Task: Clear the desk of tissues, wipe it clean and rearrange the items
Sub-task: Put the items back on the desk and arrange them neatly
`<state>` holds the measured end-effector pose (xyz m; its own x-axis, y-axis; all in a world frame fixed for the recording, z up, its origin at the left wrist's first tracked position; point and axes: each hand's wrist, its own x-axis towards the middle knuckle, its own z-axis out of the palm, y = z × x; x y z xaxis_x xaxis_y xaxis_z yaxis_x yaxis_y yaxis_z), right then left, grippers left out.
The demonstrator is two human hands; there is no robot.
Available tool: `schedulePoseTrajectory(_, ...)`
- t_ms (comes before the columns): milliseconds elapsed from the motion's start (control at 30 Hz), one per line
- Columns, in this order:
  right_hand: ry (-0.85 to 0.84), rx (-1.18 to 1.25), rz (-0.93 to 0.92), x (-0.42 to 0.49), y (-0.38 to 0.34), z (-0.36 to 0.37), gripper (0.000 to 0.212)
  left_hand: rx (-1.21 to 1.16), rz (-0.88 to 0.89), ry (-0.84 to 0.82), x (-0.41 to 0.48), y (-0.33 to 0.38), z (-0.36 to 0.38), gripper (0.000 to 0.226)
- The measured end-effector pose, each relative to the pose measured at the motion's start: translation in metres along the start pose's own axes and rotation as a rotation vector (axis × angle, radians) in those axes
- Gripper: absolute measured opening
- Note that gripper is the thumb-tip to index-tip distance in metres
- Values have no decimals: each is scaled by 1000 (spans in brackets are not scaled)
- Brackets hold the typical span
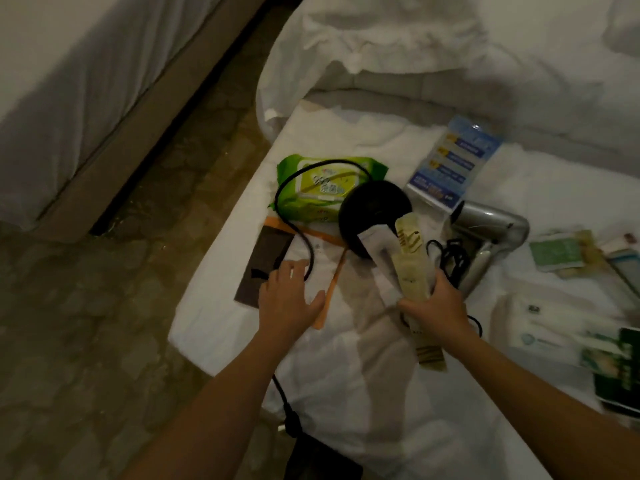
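Two slim packets (pixel 410 266), long axis pointing away toward the black kettle base (pixel 370 202), gripped in right hand (pixel 436 303); left hand (pixel 287 294), spread flat, lies nearer the green wet-wipe pack (pixel 322 184).

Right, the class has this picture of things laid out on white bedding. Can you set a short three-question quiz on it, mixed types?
1. True or false: the thin black cable lies across the green plastic wet-wipe pack.
2. What does the right hand hold? A) a silver hair dryer B) long beige packets C) a dark card
3. What colour is the printed leaflet lying beyond the round black base?
Key: 1 true; 2 B; 3 blue.
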<state>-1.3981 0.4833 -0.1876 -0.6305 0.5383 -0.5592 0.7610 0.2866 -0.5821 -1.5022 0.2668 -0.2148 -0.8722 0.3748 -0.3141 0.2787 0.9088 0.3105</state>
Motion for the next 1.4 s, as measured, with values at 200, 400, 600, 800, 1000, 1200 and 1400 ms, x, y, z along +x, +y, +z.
schedulePoseTrajectory(200, 217, 138, 172, -4, 35, -63, 49, 61, 231, -74, 20, 75, 18, 66)
schedulePoseTrajectory(400, 306, 159, 257, 11, 76, -105, 46, 5, 221, -99, 20, 155, 52, 78)
schedulePoseTrajectory(600, 312, 201, 294, 32, 99, -133, 56, 49, 79, -296, 26, 213, 84, 106)
schedulePoseTrajectory(800, 228, 237, 301, 40, 116, -139, 56, -8, -71, -313, 38, 246, 104, 103)
schedulePoseTrajectory(1000, 208, 211, 332, 51, 117, -138, 56, 61, -70, -277, 49, 262, 111, 108)
schedulePoseTrajectory(1200, 187, 209, 338, 55, 120, -140, 59, 29, -74, -322, 67, 259, 105, 98)
schedulePoseTrajectory(1400, 187, 211, 337, 56, 116, -140, 79, -28, -25, -353, 77, 254, 90, 84)
